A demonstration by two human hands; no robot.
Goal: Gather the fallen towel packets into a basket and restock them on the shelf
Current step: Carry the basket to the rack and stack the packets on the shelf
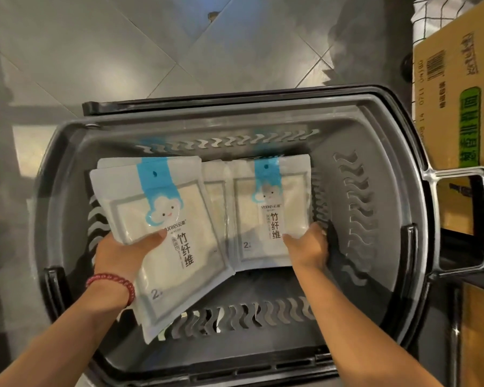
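A grey plastic basket [397,174] with a black rim stands on the tiled floor below me. My left hand [123,254], with a red bead bracelet on the wrist, grips a stack of white towel packets [173,263] with a blue cloud print, tilted inside the basket's left half. My right hand [308,247] holds another white towel packet stack [271,202] by its lower right corner, inside the right half. Between the two stacks, part of one more packet [214,191] shows.
A metal pull handle [464,219] sticks out from the basket's right end. A cardboard box [456,107] with green print stands to the right, close to the basket. Grey floor tiles [123,51] lie beyond the basket.
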